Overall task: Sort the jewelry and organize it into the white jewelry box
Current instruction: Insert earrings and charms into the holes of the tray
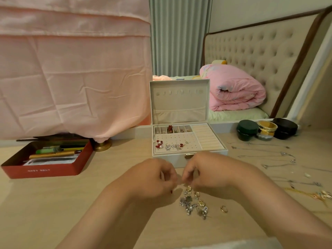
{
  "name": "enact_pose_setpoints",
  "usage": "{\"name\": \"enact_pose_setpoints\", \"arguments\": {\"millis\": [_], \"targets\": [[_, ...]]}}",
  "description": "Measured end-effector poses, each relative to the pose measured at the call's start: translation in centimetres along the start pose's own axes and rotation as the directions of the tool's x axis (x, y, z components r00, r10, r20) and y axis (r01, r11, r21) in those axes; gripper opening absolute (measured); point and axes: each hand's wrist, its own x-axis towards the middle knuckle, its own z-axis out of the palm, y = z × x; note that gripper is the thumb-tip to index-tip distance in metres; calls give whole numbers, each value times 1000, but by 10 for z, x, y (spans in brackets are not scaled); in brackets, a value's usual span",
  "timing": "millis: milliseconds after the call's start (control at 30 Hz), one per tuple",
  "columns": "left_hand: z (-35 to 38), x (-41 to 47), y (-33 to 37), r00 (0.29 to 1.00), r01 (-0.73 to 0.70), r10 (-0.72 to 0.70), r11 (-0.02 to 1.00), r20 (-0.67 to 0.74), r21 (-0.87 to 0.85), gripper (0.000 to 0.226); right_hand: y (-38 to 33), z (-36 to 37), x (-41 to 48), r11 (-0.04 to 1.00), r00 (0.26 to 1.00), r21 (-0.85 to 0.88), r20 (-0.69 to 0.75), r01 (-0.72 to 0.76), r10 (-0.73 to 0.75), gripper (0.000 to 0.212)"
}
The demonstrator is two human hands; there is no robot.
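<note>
- Both hands meet low over the table's (75, 203) near middle. The left hand (158, 177) and right hand (203, 169) have curled fingers with the tips drawn together. Blur hides whether they pinch a piece, so I cannot tell.
- Just beneath them lies one loose pile of jewelry (195, 202), silver, gold and pearl bits too tangled to count. A single gold ring (224, 209) sits apart to its right.
- Just beyond the hands stands the one white jewelry box (161, 159), its lid (179, 101) upright.
- Inside, the earring panel (172, 139) carries red-and-pearl and silver pieces along its near edge. Some of the small compartments (172, 129) behind it hold items, while the ring rolls (206, 137) on the right look bare.
- Judged from this, sorting is well begun but far from done, with the pile still unsorted.
- At least four thin chains (260, 155) are spread at right, none yet in the box.
- Three round containers stand far right: green (247, 130), gold-banded (266, 129) and black (284, 128).
- One red tin (45, 169) of pens sits left.
</note>
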Motion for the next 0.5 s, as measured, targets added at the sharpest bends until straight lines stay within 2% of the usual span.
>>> {"name": "enact_pose_setpoints", "arguments": {"millis": [100, 300, 333, 400, 500], "targets": [[14, 0, -4, 999, -28, 24, 992, 37, 120, 11, 5, 13, -2, 1000, 1000, -12, 0, -13, 13, 24], [23, 3, -13, 998, -42, 48, 993, -48, 110, 14, 14, 17, 5, 999, 996, 54, -85, -1, 6, 14], [24, 3, -13, 997, -40, 47, 993, -60, 114, 14, 15, 17, 5, 995, 994, 100, -111, 7, 4, 13], [27, 3, -14, 993, -35, 44, 996, -112, 84, 13, 18, 16, 7, 953, 986, 301, -164, 30, 21, 11], [31, 5, -9, 962, -37, -24, 975, -271, -219, 14, 18, 14, 8, 812, 967, 578, -245, 86, 72, 10]]}}
